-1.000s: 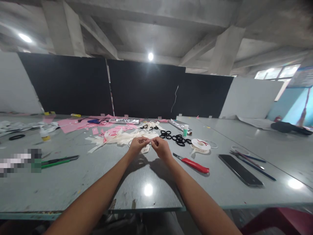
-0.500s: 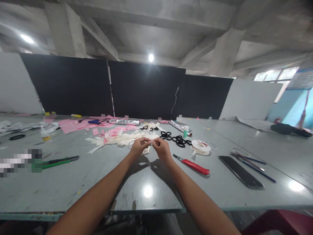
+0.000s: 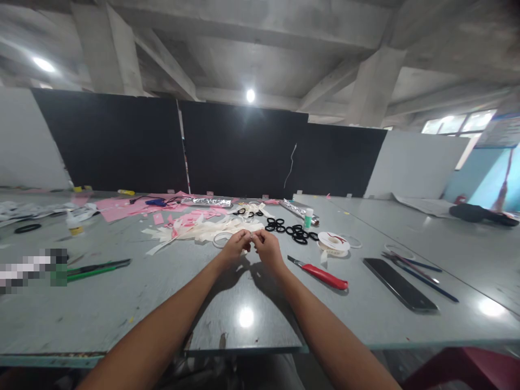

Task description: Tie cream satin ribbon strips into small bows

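Note:
My left hand and my right hand meet above the middle of the table, thumbs and forefingers pinched tip to tip. Between them is a short cream ribbon, mostly hidden by the fingers, with only a pale bit showing under my left hand. A clear ring lies just left of my left hand, partly behind it. Right of my right hand, a red-handled craft knife rests on the table with its blade toward the hand.
Behind the hands spread cream strips and pink scraps. Black rings, a glue stick and a ribbon roll stand to the right. Further right lie a phone and tweezers. A green cutter lies left.
The printed ribbon end that hung below my hands is now mostly hidden behind the fingers. My left fingers have curled in more; both hands stay in nearly the same place.

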Tool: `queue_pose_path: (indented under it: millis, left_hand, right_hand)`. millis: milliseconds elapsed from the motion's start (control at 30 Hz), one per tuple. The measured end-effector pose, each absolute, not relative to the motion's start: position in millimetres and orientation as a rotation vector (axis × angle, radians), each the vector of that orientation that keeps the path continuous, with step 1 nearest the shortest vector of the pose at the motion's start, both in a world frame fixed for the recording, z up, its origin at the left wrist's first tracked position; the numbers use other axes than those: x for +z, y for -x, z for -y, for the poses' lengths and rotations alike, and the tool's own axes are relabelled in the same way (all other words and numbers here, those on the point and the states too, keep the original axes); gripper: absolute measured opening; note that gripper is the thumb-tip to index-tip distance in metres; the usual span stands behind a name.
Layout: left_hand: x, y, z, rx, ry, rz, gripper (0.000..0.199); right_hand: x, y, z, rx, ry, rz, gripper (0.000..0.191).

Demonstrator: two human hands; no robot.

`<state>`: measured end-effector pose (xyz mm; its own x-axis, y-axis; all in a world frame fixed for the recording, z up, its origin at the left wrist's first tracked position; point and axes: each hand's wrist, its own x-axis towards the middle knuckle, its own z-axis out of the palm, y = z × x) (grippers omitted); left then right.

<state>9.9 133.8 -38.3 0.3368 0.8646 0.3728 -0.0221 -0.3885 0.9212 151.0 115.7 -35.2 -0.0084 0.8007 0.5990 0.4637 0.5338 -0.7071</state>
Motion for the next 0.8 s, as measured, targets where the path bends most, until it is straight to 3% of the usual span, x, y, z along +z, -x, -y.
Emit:
queue_pose_path:
  millis: [500, 800]
  left_hand:
    - [-38.4, -14.0, -130.5, 1.217, -1.460, -0.720, 0.030]
    - [-34.2, -14.7, -128.1, 1.245, -1.407, -0.656, 0.031]
  right_hand:
    - [-19.6, -150.5, -100.1, -0.097, 1.021, 1.847, 0.020]
    - [-23.9, -153.8, -111.6, 0.026, 0.973, 1.789, 0.017]
